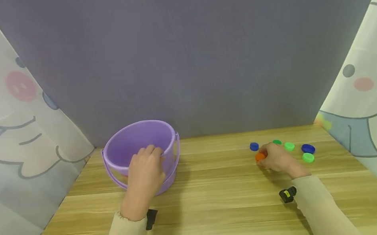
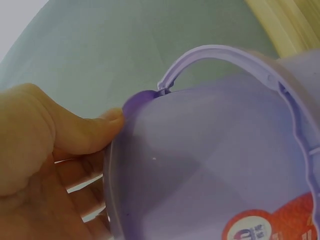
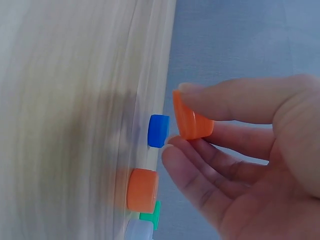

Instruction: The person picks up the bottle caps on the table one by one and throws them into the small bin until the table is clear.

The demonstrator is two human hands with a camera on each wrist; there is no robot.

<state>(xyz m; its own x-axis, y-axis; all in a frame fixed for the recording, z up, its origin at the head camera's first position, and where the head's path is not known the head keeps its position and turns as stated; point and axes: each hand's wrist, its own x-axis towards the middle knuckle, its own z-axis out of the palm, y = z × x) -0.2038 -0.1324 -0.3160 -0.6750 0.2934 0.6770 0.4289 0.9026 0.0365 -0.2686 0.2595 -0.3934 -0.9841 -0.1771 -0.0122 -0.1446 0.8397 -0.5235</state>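
Note:
A purple bucket (image 1: 170, 168) stands at the left of the wooden table, its handle hanging down in front. Over its near rim is my left hand (image 1: 146, 167), gripping the wall; the left wrist view shows the thumb on the outside and the other fingers behind the rim. At the right, my right hand (image 1: 278, 157) pinches an orange bottle cap (image 3: 192, 120) between thumb and fingers, just above the table. Close by lie a blue cap (image 1: 254, 146), a dark green cap (image 1: 277, 142) and a light green cap (image 1: 289, 146). The right wrist view also shows a second orange cap (image 3: 142, 191).
Farther right are a dark blue cap (image 1: 308, 148) and another light green cap (image 1: 308, 157) on the wooden table (image 1: 223, 209). A grey panel (image 1: 198, 60) rises behind the table. Cartoon-print curtains (image 1: 372, 115) hang at both sides.

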